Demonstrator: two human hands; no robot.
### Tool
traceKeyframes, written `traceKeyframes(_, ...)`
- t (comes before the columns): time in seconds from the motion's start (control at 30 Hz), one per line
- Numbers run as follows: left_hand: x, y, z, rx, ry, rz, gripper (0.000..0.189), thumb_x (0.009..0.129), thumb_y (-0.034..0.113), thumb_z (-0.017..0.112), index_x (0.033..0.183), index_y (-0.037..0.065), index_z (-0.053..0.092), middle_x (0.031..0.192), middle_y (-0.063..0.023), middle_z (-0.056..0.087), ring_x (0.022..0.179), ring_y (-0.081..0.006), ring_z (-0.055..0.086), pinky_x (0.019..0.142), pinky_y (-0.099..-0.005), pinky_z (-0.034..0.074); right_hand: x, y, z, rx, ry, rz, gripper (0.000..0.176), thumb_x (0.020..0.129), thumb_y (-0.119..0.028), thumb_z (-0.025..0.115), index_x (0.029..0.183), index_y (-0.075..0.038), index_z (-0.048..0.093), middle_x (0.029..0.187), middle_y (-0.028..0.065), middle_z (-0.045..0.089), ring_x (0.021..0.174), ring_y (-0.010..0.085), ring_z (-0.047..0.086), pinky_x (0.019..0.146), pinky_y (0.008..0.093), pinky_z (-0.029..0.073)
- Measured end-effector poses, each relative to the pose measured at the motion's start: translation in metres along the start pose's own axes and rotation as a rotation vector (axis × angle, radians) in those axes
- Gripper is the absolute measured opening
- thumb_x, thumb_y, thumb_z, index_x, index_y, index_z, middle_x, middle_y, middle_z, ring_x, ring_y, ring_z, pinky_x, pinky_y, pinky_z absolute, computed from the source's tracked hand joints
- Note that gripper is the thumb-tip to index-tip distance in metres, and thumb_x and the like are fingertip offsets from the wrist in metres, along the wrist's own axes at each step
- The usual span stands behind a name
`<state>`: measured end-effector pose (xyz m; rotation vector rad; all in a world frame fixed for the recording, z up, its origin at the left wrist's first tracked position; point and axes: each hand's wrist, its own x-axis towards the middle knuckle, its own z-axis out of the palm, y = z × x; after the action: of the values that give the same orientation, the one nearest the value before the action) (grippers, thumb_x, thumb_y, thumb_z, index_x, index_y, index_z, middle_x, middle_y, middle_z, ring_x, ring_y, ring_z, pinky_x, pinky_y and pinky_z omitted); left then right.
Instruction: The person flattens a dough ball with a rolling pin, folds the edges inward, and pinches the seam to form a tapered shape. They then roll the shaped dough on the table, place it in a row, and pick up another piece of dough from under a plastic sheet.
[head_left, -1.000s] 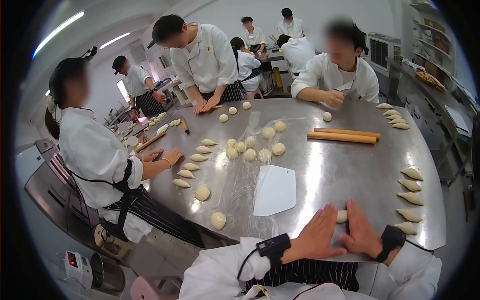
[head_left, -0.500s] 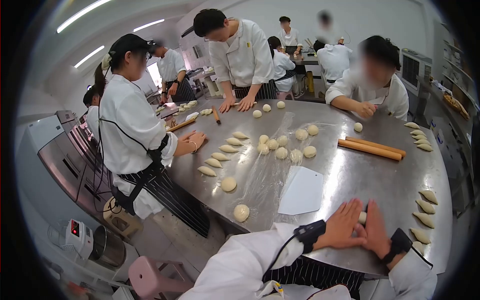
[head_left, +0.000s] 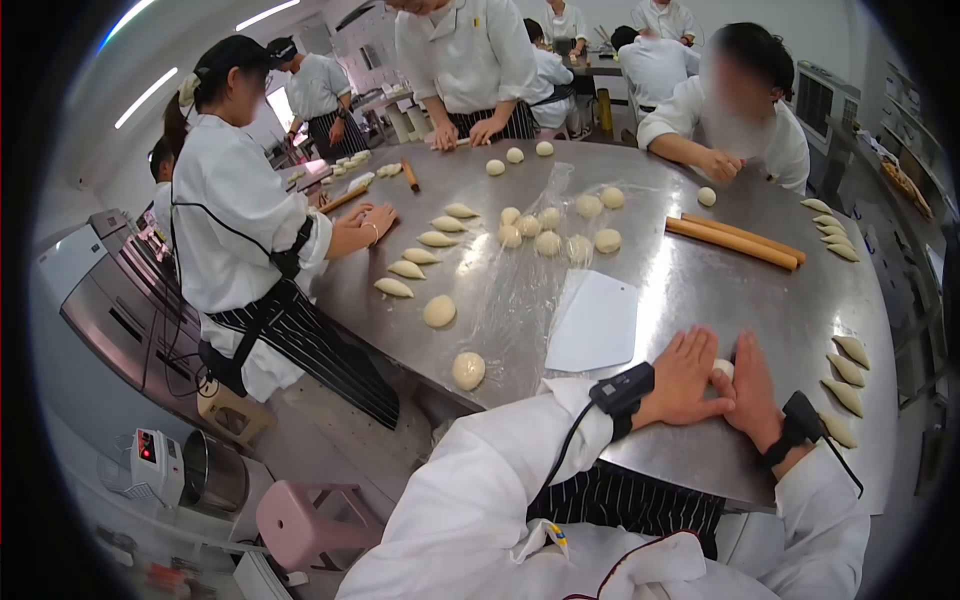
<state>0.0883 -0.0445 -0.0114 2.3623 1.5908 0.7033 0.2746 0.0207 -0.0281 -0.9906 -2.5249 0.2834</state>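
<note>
Between my two palms a small ball of dough (head_left: 722, 369) rests on the steel table (head_left: 650, 455), partly hidden by my fingers. My left hand (head_left: 686, 378) lies on its left side, fingers stretched out and pointing forward. On its right side my right hand (head_left: 752, 388) stands on edge with straight fingers, and the two thumbs meet in front of the dough. A white scraper (head_left: 593, 322) lies to the left of my hands. Pointed dough pieces (head_left: 843, 397) form a row along the table's right edge.
Two rolling pins (head_left: 735, 242) lie beyond my hands. Dough balls (head_left: 547, 243) sit by plastic film (head_left: 520, 290), with larger balls (head_left: 439, 311) nearer the left edge. Co-workers stand around the table's far and left sides. A pink stool (head_left: 315, 525) is at lower left.
The view has tilted down, so the table and people appear higher. My hands are still around the dough, with the fingers a little farther apart at the tips.
</note>
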Motion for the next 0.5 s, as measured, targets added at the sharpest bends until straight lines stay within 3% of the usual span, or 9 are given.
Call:
traceKeyframes(0.1, -0.021, 0.007, -0.005, 0.036, -0.035, -0.006, 0.108, 0.085, 0.071, 0.048, 0.142, -0.018, 0.025, 0.147, -0.0383, 0.028, 0.142, -0.0485, 0.025, 0.119, -0.0514, 0.016, -0.026, -0.008, -0.006, -0.095, -0.01, -0.046, 0.085, 0.092, -0.051, 0.053, 0.141, 0.014, 0.031, 0.146, 0.036, 0.033, 0.138, 0.0505, 0.03, 0.115, 0.0545, 0.024)
traceKeyframes(0.2, -0.06, 0.021, 0.001, 0.032, 0.034, 0.119, 0.108, 0.083, 0.069, 0.052, 0.142, -0.018, 0.026, 0.146, -0.0371, 0.033, 0.141, -0.0486, 0.026, 0.118, -0.0521, 0.017, -0.058, -0.039, -0.026, -0.018, -0.021, -0.195, 0.083, 0.091, -0.048, 0.056, 0.141, 0.014, 0.032, 0.144, 0.0349, 0.038, 0.137, 0.0499, 0.033, 0.113, 0.0565, 0.025)
traceKeyframes(0.3, -0.036, 0.014, 0.007, 0.046, 0.033, 0.046, 0.107, 0.083, 0.068, 0.054, 0.141, -0.018, 0.028, 0.146, -0.0368, 0.033, 0.141, -0.0481, 0.027, 0.117, -0.0527, 0.017, -0.037, -0.003, 0.004, -0.088, 0.096, -0.145, 0.082, 0.091, -0.047, 0.058, 0.14, 0.014, 0.033, 0.143, 0.035, 0.038, 0.135, 0.05, 0.036, 0.114, 0.054, 0.027)
traceKeyframes(0.37, -0.007, 0.008, -0.002, 0.021, 0.035, -0.049, 0.107, 0.081, 0.068, 0.057, 0.14, -0.018, 0.03, 0.145, -0.0366, 0.034, 0.14, -0.0481, 0.027, 0.117, -0.0533, 0.018, -0.003, -0.009, -0.007, -0.086, 0.06, 0.008, 0.08, 0.091, -0.046, 0.058, 0.139, 0.014, 0.034, 0.142, 0.0351, 0.039, 0.134, 0.0487, 0.037, 0.114, 0.051, 0.028)
traceKeyframes(0.43, 0.001, -0.003, 0.004, 0.097, 0.044, -0.025, 0.107, 0.08, 0.067, 0.06, 0.139, -0.018, 0.032, 0.145, -0.0365, 0.034, 0.14, -0.0482, 0.028, 0.116, -0.0543, 0.019, 0.005, -0.017, -0.014, -0.06, -0.016, 0.088, 0.082, 0.091, -0.05, 0.058, 0.138, 0.014, 0.036, 0.142, 0.0353, 0.039, 0.135, 0.0474, 0.037, 0.115, 0.049, 0.028)
traceKeyframes(0.5, -0.021, 0.007, -0.007, 0.074, 0.001, 0.034, 0.108, 0.079, 0.068, 0.06, 0.139, -0.018, 0.032, 0.145, -0.0369, 0.034, 0.14, -0.0493, 0.027, 0.116, -0.0551, 0.02, -0.027, -0.026, -0.012, -0.153, 0.038, -0.046, 0.088, 0.089, -0.056, 0.057, 0.138, 0.015, 0.036, 0.143, 0.0347, 0.038, 0.136, 0.0466, 0.036, 0.115, 0.0497, 0.027)
